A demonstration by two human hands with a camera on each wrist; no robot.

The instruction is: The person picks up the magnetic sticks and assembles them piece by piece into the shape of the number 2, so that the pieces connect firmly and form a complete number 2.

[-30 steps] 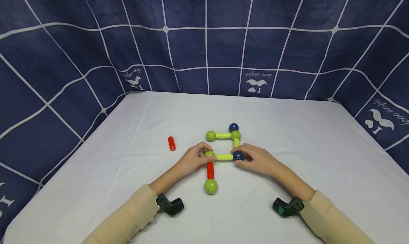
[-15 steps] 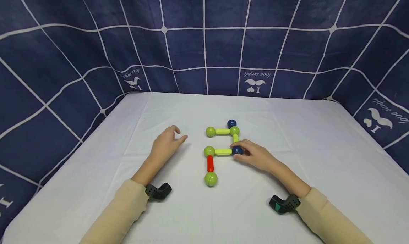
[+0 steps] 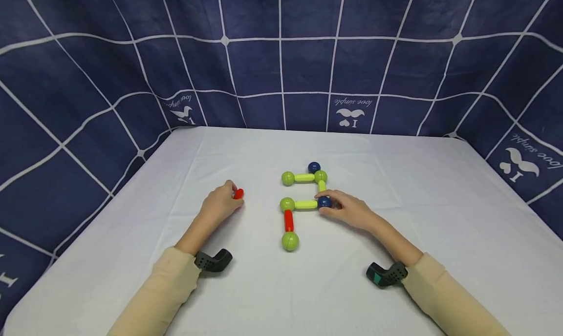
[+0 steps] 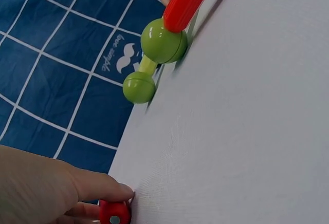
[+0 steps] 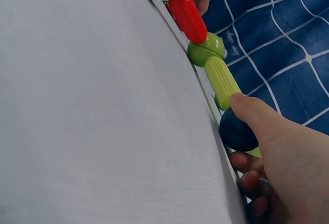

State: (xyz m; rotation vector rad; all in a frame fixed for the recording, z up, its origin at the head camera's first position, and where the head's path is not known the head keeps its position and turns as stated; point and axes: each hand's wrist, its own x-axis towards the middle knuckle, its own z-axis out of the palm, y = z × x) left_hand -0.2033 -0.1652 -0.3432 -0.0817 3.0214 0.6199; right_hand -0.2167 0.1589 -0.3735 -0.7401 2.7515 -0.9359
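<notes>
Left of the joined pieces, my left hand (image 3: 218,202) pinches a loose red rod (image 3: 238,194) between thumb and fingers. In the left wrist view that red rod (image 4: 114,212) shows a small metal disc at its end. My right hand (image 3: 350,209) grips a dark blue ball (image 3: 324,202), a corner of the joined shape. From this ball one yellow-green rod (image 3: 306,204) runs left to a green ball (image 3: 287,204), and another (image 3: 322,185) runs back to a second green ball (image 3: 320,177). A red rod (image 3: 288,220) links the left green ball to a nearer one (image 3: 290,241).
At the back, a yellow-green rod (image 3: 304,178) ends in a green ball (image 3: 288,178) on the left. A second dark blue ball (image 3: 314,167) sits behind the back corner. The white-covered table (image 3: 281,297) meets a navy checked cloth (image 3: 255,67) at its far edge.
My left hand has let go of the left green ball, moved left and taken hold of the loose red rod. My right hand stays on the blue ball; the joined shape has shifted slightly back.
</notes>
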